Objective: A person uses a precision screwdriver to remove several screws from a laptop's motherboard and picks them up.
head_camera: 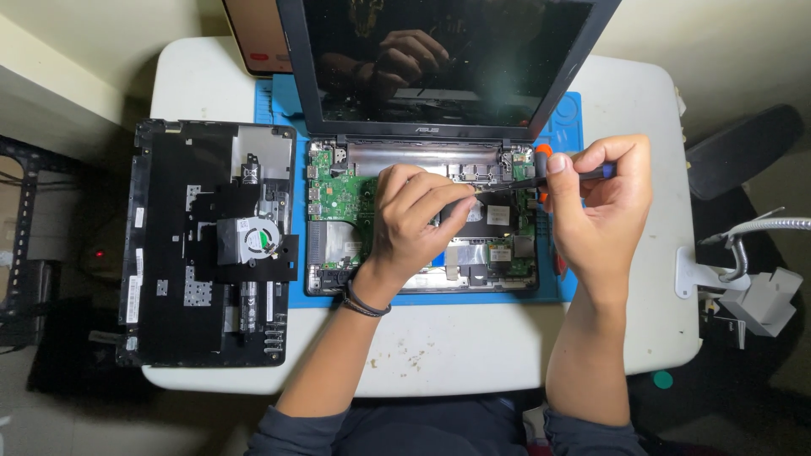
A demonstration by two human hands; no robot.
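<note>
- While my left hand [414, 221] rests on the exposed motherboard [338, 198] of the opened laptop [422, 215], its fingers [439, 201] are curled together, the tips pressed down near the board's middle; whether they pinch some small part I cannot tell.
- My right hand [596, 203] hovers over the laptop's right edge, its fingers clamped on a slim screwdriver [541, 177] with a dark shaft and an orange collar.
- That tool lies nearly level, its tip pointing toward the left hand's fingertips and ending just beside them, above the board.
- Behind the board, the laptop's dark screen [439, 59] stands tilted back and mirrors my hands.
- Under the laptop lies a blue repair mat [566, 118], showing at the laptop's back, right side and front.
- Left of the laptop, touching its side, sits the removed black bottom cover [169, 245], inner face up, with a small cooling fan [253, 239] lying on it near the laptop's edge.
- Beyond the laptop's back left corner, a phone [258, 38] is propped up.
- All of this rests on a white worktop [456, 346], scuffed in front of the laptop.
- Right of the laptop, past the worktop's edge, a white clamp arm with a bendable neck [743, 253] juts out.
- A dark band [365, 304] circles my left wrist, in front of the laptop.
</note>
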